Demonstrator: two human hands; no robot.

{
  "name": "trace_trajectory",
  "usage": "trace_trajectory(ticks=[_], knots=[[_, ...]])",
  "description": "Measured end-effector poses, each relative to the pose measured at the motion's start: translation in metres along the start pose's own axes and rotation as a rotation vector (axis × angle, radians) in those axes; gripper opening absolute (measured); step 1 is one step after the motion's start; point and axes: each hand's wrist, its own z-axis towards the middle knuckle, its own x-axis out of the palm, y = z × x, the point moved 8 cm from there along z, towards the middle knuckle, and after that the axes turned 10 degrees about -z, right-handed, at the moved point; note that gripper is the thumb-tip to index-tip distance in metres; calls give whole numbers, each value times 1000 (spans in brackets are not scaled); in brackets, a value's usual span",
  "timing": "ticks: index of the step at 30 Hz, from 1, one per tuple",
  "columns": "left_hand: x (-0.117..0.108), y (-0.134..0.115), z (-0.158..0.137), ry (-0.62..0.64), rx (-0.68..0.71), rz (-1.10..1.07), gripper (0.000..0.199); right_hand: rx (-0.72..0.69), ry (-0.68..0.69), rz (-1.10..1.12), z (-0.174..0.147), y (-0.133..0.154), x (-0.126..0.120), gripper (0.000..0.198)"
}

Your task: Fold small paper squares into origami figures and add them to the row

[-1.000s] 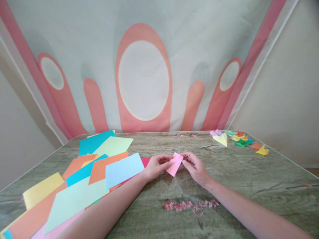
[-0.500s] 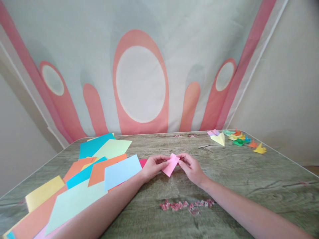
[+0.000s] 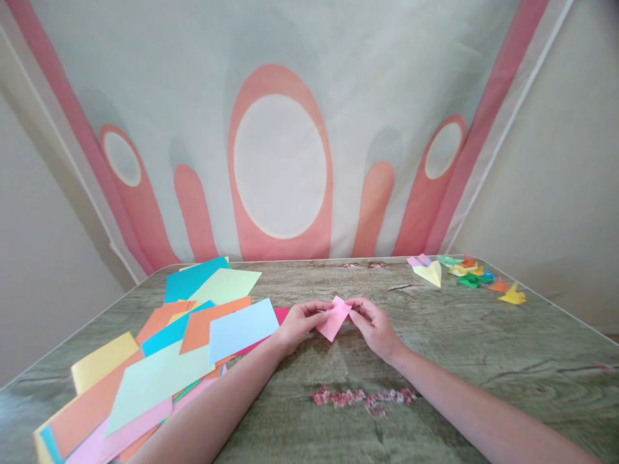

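Observation:
A small folded piece of pink paper (image 3: 334, 320) is held up between my two hands, over the middle of the table. My left hand (image 3: 304, 325) pinches its left side, thumb in front and fingers behind. At its upper right edge, the thumb and fingertips of my right hand (image 3: 374, 327) are closed on the paper. The paper's lower corner points down toward the table. A red sheet (image 3: 281, 315) lies partly hidden behind my left hand.
Loose coloured sheets (image 3: 159, 380) overlap across the table's left side, partly under my left forearm. At the far right lie a paper plane (image 3: 428, 273) and several small folded paper figures (image 3: 512, 295). A printed cloth (image 3: 280, 161) hangs behind the wood-patterned table (image 3: 464, 341).
The view has shifted slightly, so the sheets and figures appear a little further right. Both hands keep their hold on the pink paper, with hardly any movement.

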Motion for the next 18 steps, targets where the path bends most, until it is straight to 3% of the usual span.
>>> trace_trajectory(ticks=[18], knots=[[-2, 7, -4, 47, -16, 2, 36, 17, -25, -47, 0, 8, -4, 14]])
